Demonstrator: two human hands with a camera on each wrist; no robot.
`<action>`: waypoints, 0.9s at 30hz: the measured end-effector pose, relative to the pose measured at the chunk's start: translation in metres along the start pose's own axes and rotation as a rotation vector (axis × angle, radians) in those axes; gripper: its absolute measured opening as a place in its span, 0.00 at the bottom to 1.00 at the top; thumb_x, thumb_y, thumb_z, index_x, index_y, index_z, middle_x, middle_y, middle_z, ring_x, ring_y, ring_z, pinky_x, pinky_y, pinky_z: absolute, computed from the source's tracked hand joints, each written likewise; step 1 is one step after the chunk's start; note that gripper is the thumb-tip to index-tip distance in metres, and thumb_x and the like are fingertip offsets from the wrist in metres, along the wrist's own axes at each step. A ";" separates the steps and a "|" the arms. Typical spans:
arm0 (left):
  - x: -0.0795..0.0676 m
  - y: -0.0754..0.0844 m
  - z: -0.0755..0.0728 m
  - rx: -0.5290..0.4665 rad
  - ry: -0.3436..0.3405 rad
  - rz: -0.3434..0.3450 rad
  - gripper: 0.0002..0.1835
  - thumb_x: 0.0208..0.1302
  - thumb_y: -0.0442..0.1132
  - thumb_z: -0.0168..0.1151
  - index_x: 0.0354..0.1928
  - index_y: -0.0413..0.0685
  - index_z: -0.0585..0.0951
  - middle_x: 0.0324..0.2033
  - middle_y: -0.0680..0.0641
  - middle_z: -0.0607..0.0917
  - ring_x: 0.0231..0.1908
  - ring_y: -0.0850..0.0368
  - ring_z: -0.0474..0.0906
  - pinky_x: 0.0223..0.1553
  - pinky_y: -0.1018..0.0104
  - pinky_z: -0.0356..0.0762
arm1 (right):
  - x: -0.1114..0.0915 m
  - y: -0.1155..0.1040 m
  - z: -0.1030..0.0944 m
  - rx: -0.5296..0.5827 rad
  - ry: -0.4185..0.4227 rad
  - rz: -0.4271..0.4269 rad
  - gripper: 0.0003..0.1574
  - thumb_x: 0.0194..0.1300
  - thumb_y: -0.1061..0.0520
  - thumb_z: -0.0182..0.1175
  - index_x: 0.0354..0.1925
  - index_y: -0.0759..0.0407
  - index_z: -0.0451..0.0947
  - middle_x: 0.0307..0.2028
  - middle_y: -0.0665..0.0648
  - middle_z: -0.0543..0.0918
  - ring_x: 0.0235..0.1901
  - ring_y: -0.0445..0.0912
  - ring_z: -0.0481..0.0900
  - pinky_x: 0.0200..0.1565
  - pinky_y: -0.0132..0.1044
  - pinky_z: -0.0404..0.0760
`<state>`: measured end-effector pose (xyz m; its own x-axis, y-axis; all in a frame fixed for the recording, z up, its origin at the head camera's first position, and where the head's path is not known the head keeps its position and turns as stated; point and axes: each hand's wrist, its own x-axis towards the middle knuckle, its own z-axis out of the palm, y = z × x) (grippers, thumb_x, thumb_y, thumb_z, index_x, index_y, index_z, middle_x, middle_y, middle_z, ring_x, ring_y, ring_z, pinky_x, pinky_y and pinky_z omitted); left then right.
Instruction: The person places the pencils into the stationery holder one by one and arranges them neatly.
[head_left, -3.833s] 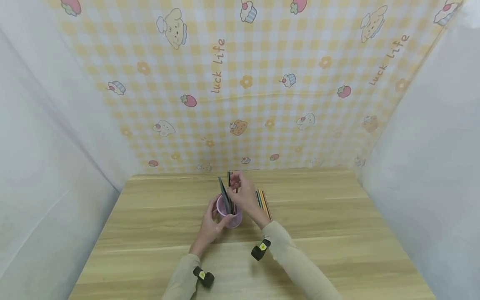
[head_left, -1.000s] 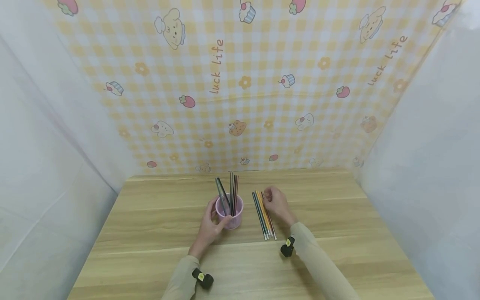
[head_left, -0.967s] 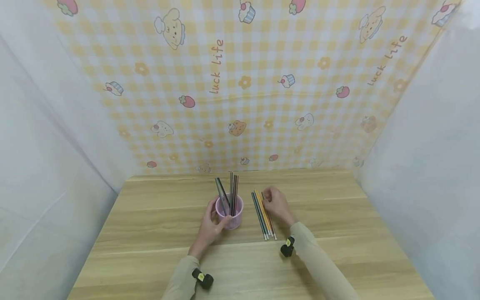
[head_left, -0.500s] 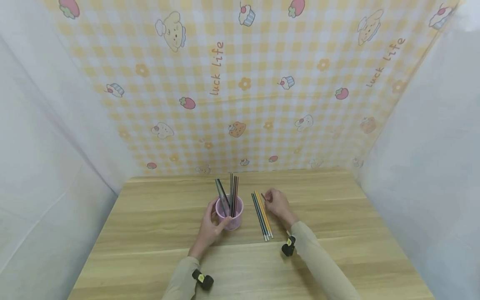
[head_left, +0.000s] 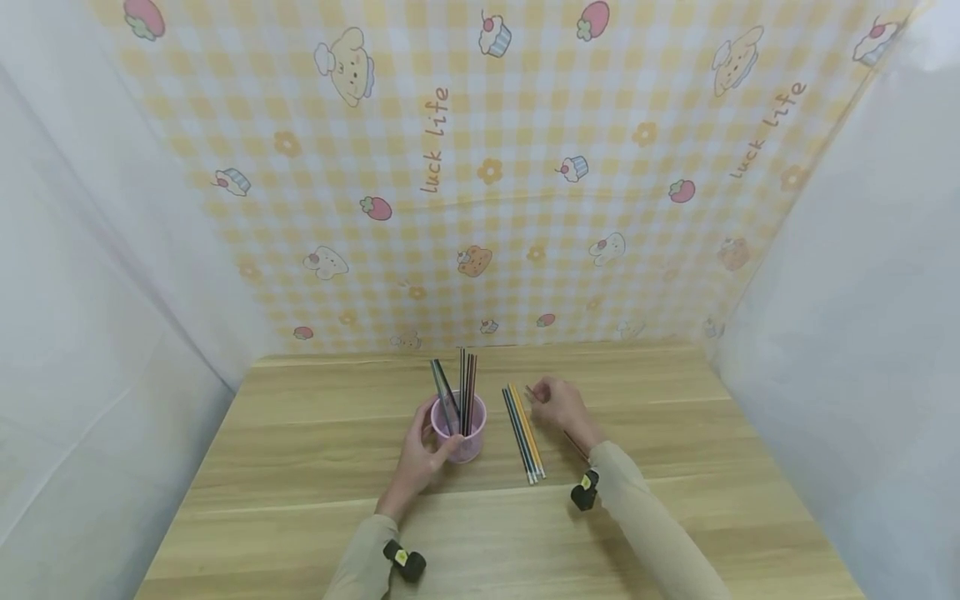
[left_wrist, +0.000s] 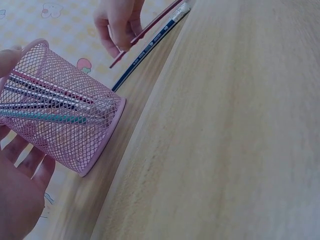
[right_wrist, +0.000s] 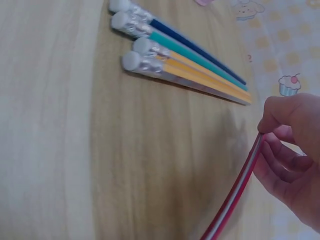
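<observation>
My left hand (head_left: 420,457) grips the side of a pink mesh pen holder (left_wrist: 65,105), its thumb near the rim. Several pencils (head_left: 468,387) stand inside and lean against the rim. To the right, my right hand (head_left: 564,410) pinches a red pencil (right_wrist: 235,192) with a pale stripe just above the tabletop. That pencil tilts back under the wrist in the head view. Between the holder and the right hand lie several pencils (head_left: 525,433) side by side: dark blue (right_wrist: 195,45), teal (right_wrist: 185,52) and yellow (right_wrist: 200,75), with white erasers toward the near edge.
The wooden tabletop (head_left: 480,542) is bounded at the back by a yellow checked cloth (head_left: 525,208) with cartoon prints. Pale walls (head_left: 97,333) rise on both sides. Each sleeve carries a small black wrist camera (head_left: 405,562).
My right hand has moved from above the holder to the loose pencils, then lifted the red pencil off the row, slightly rightward. My left hand stays on the holder.
</observation>
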<state>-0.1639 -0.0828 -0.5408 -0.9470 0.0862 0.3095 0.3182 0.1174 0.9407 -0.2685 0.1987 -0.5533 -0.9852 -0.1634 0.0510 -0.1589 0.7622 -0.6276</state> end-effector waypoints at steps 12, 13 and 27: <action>0.001 0.001 -0.001 0.009 -0.006 0.005 0.41 0.59 0.29 0.71 0.71 0.27 0.62 0.64 0.27 0.74 0.64 0.29 0.72 0.68 0.32 0.68 | 0.000 -0.023 -0.017 0.101 0.042 -0.089 0.13 0.60 0.65 0.68 0.44 0.64 0.81 0.35 0.57 0.85 0.38 0.49 0.84 0.41 0.40 0.88; 0.001 0.001 -0.001 0.008 -0.006 0.004 0.41 0.59 0.29 0.71 0.71 0.27 0.62 0.64 0.27 0.74 0.64 0.29 0.72 0.68 0.32 0.68 | 0.000 -0.025 -0.019 0.115 0.038 -0.089 0.14 0.59 0.65 0.68 0.45 0.63 0.81 0.36 0.57 0.84 0.38 0.49 0.84 0.40 0.39 0.88; -0.001 0.000 -0.002 0.009 -0.015 -0.001 0.41 0.60 0.30 0.71 0.72 0.27 0.62 0.64 0.27 0.74 0.64 0.29 0.71 0.68 0.32 0.67 | 0.003 -0.060 -0.050 0.201 0.056 -0.207 0.15 0.56 0.66 0.66 0.43 0.62 0.75 0.37 0.58 0.82 0.37 0.48 0.82 0.42 0.39 0.87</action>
<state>-0.1634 -0.0849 -0.5406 -0.9467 0.1004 0.3061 0.3173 0.1260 0.9399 -0.2647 0.1834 -0.4767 -0.9360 -0.2633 0.2335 -0.3467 0.5761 -0.7402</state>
